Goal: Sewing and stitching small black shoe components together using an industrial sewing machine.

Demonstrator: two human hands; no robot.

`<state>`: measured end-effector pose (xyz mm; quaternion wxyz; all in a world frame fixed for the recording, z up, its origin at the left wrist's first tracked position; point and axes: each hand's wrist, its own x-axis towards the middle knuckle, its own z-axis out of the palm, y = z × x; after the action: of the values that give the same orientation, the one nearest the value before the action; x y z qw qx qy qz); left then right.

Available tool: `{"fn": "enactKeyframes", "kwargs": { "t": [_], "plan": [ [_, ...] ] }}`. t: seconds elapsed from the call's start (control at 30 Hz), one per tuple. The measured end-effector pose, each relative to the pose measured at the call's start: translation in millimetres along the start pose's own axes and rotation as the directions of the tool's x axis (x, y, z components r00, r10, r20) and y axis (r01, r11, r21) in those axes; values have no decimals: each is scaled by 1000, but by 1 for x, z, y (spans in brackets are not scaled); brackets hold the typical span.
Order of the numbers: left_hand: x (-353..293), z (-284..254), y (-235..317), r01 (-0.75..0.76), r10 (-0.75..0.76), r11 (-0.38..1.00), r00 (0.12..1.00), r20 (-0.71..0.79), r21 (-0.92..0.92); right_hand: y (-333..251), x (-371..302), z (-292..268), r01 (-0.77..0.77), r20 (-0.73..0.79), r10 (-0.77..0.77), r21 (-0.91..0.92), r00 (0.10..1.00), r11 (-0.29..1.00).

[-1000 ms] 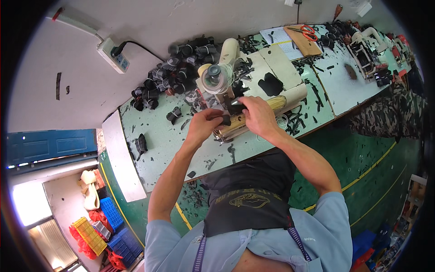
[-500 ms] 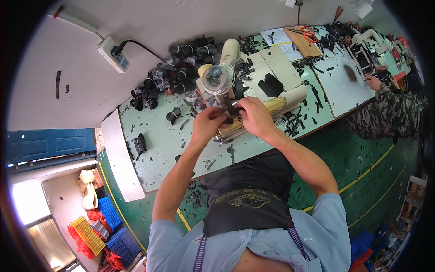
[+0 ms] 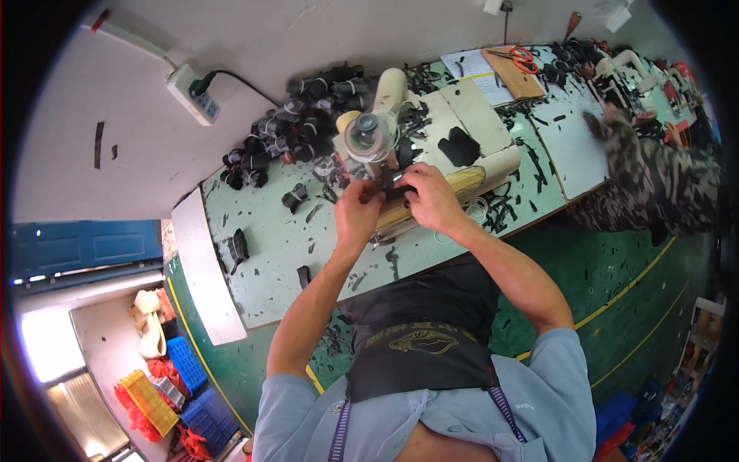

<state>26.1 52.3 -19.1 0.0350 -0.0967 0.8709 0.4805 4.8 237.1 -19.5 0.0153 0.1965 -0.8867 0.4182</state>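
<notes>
My left hand [image 3: 358, 214] and my right hand [image 3: 433, 199] meet at the front end of a cream sewing-type machine [image 3: 499, 162]. Between them is a small dark piece of material [image 3: 398, 192], pinched by the fingertips of both hands; its exact shape is partly hidden. Just beyond my fingers stands a round clear container [image 3: 367, 140] with pale thread or cord coiled around it. A flat black cut piece [image 3: 459, 146] lies on top of the machine, to the right of my hands.
Bundled dark pieces [image 3: 312, 127] are heaped along the wall. One bundle [image 3: 293, 198] and black scraps [image 3: 305, 276] lie on the pale green table [image 3: 269, 285]. Orange-handled scissors [image 3: 523, 60] rest at the back right. A co-worker's camouflage sleeve [image 3: 643, 165] reaches over the table at right.
My left hand has shifted slightly right and the left forearm has moved inward, showing a black scrap on the table. The co-worker's arm has swung forward and left over the tabletop.
</notes>
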Motion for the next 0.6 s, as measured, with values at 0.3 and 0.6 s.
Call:
{"fn": "enactKeyframes", "kwargs": {
  "t": [0.3, 0.6],
  "plan": [
    [-24, -25, -29, 99, -114, 920, 993, -16, -380, 8, -4, -42, -53, -330, 58, 24, 942, 998],
    [-60, -49, -52, 198, -252, 889, 965, -79, -413, 48, 23, -37, -177, -379, -90, -614, 921, 769]
  ]
}}
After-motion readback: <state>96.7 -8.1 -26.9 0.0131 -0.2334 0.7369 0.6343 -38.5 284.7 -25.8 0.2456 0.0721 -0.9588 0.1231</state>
